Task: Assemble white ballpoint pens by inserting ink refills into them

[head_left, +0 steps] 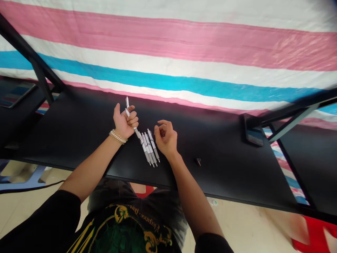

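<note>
Two bare hands were over the black desk (223,168). The left hand (125,123) lay turned palm up, its fingers curled in around a white pen (127,107) whose end stuck up past the fingertips and thumb. A second length of white pen seemed to run out of the same grip toward the pile below, though I could not tell whether it was a separate pen. A gold chain bracelet (117,137) circled the left wrist.

The right hand (165,137) was loosely curled, with nothing visible in it, and sat just beside a group of about four white-and-silver pens (150,147). These pens lay close together on the desk between the two hands, nearly side by side and fanned slightly, with their metal tips pointing toward the person.

Farther right on the desk stood a small dark screw-like object (198,161), well apart from the pens. Past the far edge hung a striped pink, white and blue tarpaulin (168,59), and a black metal frame (31,52) crossed the view on the left. Below the desk were the person's black printed T-shirt (123,228), a beige tiled floor (244,228) and a red plastic stool (316,235).
</note>
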`<state>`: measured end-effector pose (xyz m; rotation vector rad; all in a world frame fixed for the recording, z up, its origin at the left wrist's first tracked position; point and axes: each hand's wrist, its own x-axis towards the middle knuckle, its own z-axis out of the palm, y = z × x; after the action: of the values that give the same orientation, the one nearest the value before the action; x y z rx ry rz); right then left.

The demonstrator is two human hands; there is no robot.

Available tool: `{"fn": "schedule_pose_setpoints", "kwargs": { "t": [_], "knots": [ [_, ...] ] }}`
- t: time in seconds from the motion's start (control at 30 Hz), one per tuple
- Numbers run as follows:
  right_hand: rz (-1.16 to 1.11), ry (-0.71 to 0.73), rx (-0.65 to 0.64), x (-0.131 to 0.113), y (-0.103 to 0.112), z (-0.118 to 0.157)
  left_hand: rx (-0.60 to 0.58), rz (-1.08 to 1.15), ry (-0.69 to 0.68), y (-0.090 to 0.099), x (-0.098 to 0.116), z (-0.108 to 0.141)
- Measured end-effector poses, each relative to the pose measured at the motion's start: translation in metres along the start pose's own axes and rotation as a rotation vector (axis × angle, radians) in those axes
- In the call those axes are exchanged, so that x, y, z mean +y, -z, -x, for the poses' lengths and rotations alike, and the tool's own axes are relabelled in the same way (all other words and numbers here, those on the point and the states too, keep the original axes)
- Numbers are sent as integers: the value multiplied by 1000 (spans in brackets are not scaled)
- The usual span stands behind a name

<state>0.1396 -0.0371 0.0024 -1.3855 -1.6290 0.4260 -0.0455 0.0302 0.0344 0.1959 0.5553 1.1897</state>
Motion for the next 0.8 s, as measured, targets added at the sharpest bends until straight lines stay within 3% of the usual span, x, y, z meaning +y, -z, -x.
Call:
{"fn": "schedule_pose_setpoints", "kwargs": {
  "t": [0.8],
  "knots": [
    [74,55,-11,-2,3,0,-73,-163,69,-2,-2,-1]
  ]
}}
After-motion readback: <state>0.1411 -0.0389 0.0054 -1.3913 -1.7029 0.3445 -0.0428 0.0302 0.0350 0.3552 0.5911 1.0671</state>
